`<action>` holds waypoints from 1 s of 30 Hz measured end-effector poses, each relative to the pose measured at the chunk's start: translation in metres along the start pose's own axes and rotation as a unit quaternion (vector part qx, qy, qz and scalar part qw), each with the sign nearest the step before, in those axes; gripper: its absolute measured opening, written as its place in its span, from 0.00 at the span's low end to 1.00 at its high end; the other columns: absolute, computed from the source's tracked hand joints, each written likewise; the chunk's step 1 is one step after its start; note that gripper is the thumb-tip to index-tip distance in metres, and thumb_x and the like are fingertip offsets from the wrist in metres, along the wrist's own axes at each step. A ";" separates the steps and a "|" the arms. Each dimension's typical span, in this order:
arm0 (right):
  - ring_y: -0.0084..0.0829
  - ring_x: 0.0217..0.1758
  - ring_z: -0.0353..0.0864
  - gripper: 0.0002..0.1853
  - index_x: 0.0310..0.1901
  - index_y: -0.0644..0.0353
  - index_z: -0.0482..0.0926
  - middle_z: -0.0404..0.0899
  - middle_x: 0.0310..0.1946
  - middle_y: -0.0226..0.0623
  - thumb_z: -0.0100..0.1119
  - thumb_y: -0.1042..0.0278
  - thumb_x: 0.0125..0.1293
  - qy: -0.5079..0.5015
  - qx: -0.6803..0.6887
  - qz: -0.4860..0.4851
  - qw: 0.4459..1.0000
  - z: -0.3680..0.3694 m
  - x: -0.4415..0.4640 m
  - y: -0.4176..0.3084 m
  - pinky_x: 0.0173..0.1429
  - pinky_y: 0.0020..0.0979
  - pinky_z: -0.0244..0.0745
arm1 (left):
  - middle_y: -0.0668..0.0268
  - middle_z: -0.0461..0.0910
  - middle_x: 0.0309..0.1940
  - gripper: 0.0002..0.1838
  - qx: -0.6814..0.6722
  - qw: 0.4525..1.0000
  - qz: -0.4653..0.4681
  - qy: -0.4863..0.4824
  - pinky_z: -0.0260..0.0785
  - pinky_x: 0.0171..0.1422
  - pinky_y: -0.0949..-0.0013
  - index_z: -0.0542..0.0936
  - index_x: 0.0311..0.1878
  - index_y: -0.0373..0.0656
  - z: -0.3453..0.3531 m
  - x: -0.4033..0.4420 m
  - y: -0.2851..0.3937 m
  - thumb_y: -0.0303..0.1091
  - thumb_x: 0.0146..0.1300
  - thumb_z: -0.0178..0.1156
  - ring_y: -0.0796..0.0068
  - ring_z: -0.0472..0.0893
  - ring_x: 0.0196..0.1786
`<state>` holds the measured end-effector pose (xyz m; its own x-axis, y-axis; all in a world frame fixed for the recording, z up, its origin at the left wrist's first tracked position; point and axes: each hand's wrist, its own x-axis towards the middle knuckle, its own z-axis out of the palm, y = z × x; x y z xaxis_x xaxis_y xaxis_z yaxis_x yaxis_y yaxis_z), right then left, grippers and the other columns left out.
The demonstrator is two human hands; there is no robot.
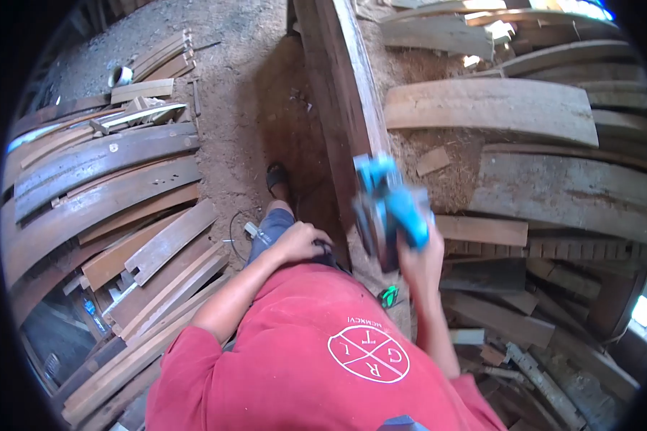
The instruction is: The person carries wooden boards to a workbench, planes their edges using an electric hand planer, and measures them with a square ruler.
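Observation:
My right hand [422, 256] is wrapped round the handle of a blue power tool [392, 205], which is blurred by motion. The tool is held over the near end of a long upright plank [352, 79]; whether they touch cannot be told. My left hand [305, 242] rests at my waist, at the hem of the red shirt [287, 337], with its fingers bent over something dark. What those fingers hold, if anything, is too hidden to make out.
Stacked boards [108, 172] lie on the left, near a roll of tape [121, 76]. More wide planks [489, 108] are piled on the right. A green and black object [389, 296] is beside my waist. My sandalled foot [277, 179] stands on the dusty floor [230, 93].

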<state>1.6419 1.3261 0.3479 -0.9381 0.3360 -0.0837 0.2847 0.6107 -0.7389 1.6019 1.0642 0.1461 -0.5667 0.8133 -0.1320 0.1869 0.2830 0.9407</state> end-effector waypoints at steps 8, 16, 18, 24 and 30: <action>0.52 0.56 0.91 0.30 0.70 0.58 0.79 0.89 0.49 0.58 0.67 0.77 0.64 -0.004 0.007 0.087 0.996 -0.004 -0.017 -0.012 0.57 0.43 0.84 | 0.45 0.87 0.34 0.13 0.034 0.989 -0.043 -0.140 0.80 0.49 0.47 0.92 0.42 0.43 -0.012 0.030 0.017 0.39 0.58 0.68 0.42 0.87 0.39; 0.54 0.53 0.92 0.29 0.68 0.61 0.80 0.89 0.47 0.59 0.67 0.77 0.63 -0.001 -0.022 0.063 0.998 0.046 0.151 -0.068 0.56 0.44 0.84 | 0.46 0.88 0.34 0.17 -0.004 0.993 -0.041 -0.111 0.81 0.48 0.49 0.91 0.41 0.38 -0.090 0.081 -0.051 0.43 0.59 0.70 0.42 0.88 0.39; 0.51 0.52 0.93 0.28 0.67 0.63 0.80 0.89 0.47 0.59 0.67 0.77 0.63 -0.003 0.002 0.072 0.997 0.060 0.202 -0.086 0.55 0.43 0.84 | 0.44 0.87 0.32 0.18 -0.007 0.995 -0.035 -0.092 0.81 0.47 0.48 0.91 0.41 0.36 -0.130 0.104 -0.069 0.44 0.60 0.70 0.41 0.87 0.37; 0.26 0.42 0.85 0.20 0.59 0.67 0.84 0.88 0.38 0.41 0.66 0.80 0.64 0.016 -0.009 0.061 0.998 0.108 0.354 -0.150 0.52 0.33 0.80 | 0.49 0.87 0.50 0.25 0.042 0.997 -0.060 0.000 0.75 0.67 0.47 0.89 0.59 0.48 -0.243 0.158 -0.064 0.44 0.58 0.69 0.42 0.82 0.55; 0.32 0.36 0.85 0.19 0.56 0.66 0.84 0.86 0.33 0.45 0.63 0.80 0.63 0.011 -0.018 -0.003 1.000 0.156 0.521 -0.199 0.47 0.36 0.79 | 0.56 0.82 0.51 0.29 -0.059 0.995 0.008 0.080 0.72 0.68 0.48 0.84 0.66 0.53 -0.325 0.218 -0.045 0.36 0.58 0.66 0.46 0.80 0.57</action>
<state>1.0658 1.2675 0.3468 -0.9352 0.3482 -0.0642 0.2864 0.6373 -0.7154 1.2095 1.0637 0.1768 -0.6869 0.7229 -0.0746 0.1060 0.2012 0.9738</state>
